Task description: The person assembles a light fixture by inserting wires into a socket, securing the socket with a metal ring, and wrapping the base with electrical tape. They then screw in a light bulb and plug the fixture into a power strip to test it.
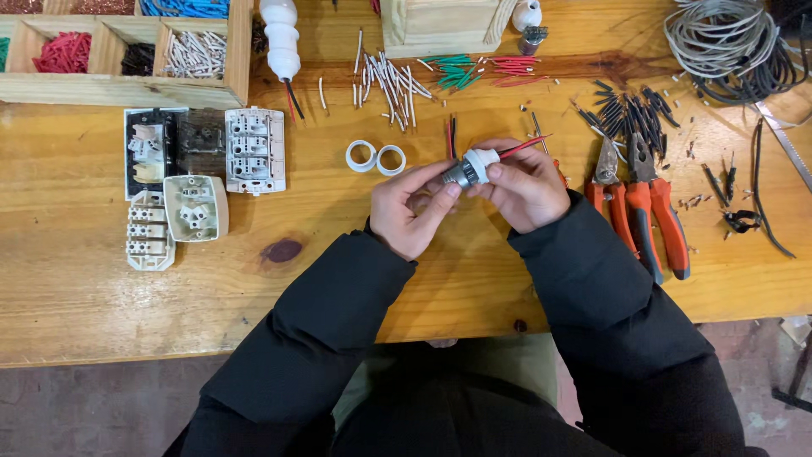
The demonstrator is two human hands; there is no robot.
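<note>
Both hands meet over the middle of the wooden table (pixel 76 279). My right hand (pixel 526 188) grips a small white lamp holder (pixel 474 166) with a metal threaded end; a red wire (pixel 523 147) sticks out of it to the right. My left hand (pixel 411 210) pinches the metal end of the same holder with thumb and fingers. Two white plastic rings (pixel 376 157) lie just left of the hands.
Red-handled pliers (pixel 647 203) lie to the right, beside black wire pieces (pixel 630 110) and a grey cable coil (pixel 719 38). White switch and socket parts (pixel 203 169) sit at left. Cut white, green and red wire pieces (pixel 423 76) and a wooden compartment tray (pixel 127 51) lie behind.
</note>
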